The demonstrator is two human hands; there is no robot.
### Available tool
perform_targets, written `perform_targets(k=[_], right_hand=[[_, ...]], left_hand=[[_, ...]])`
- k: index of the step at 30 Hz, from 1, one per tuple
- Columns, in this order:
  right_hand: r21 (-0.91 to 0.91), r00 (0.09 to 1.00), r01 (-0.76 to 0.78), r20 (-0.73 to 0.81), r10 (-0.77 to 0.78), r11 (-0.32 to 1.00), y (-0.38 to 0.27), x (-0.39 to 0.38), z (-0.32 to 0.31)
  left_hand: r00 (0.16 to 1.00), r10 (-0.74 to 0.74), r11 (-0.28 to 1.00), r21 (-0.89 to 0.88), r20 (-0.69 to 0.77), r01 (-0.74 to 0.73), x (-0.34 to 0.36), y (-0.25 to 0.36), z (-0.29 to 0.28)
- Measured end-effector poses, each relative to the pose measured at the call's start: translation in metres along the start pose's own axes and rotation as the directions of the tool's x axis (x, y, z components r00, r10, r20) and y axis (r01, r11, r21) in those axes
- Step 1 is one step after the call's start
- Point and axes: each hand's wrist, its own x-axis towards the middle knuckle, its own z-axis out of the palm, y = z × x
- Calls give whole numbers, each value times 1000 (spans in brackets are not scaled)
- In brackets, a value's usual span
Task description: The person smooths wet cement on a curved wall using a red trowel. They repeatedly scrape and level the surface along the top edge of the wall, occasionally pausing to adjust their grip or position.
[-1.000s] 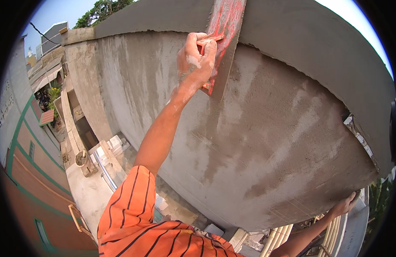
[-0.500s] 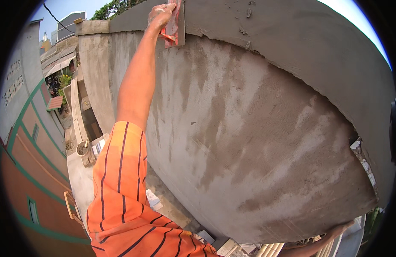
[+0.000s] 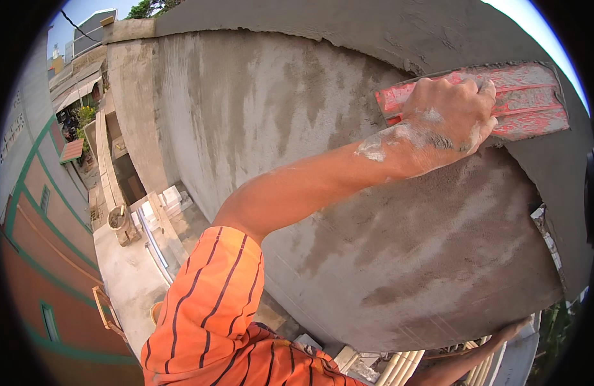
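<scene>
Left hand closed on red float, 2 o'clock

Obs.: left hand (image 3: 448, 122) fully closed, back toward camera; fingers wrapped at the red float (image 3: 531, 100), whose grip is hidden behind the knuckles. Float sits at 2 o'clock, long axis nearly level, overlapping the ragged lower edge of the smooth grey plaster band (image 3: 374, 29). Pale smears on wrist and knuckles.

Right hand (image 3: 517, 328) at 4 o'clock, by the lower edge of the wall (image 3: 348, 257); fingers too indistinct, cannot tell whether open or closed.

Obstruction: bare left forearm crosses in front of the wall toward 2 o'clock; orange striped sleeve (image 3: 207, 289) at 7 o'clock hides part of the ground.

Surroundings: bucket (image 3: 122, 226) near 9 o'clock; wooden frame (image 3: 107, 312) at 8; pale poles (image 3: 400, 368) at 5, near the right forearm; gap (image 3: 546, 235) in the plaster just past 3.
</scene>
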Motion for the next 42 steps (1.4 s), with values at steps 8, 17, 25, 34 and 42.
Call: perform_targets(k=[8,17,25,34,42], right_hand=[[38,1000,-21,1,21,999,-11,-18,20],[-24,1000,11,-20,-11,1000,-12,-7,0],[-5,1000,4,-19,-4,1000,-13,-11,11],[13,1000,-21,-17,21,1000,-4,-9,12],[-28,1000,11,-25,-12,1000,-6,4,1]], left_hand=[[782,-623,777,-110,2,619,59,-254,-121],[976,-217,974,66,-16,218,-26,-67,-14],[904,-407,906,-181,-133,381,50,-165,-64],[841,-517,744,-403,158,533,18,-165,-77],[973,-122,991,29,-198,131,-14,-82,-20]])
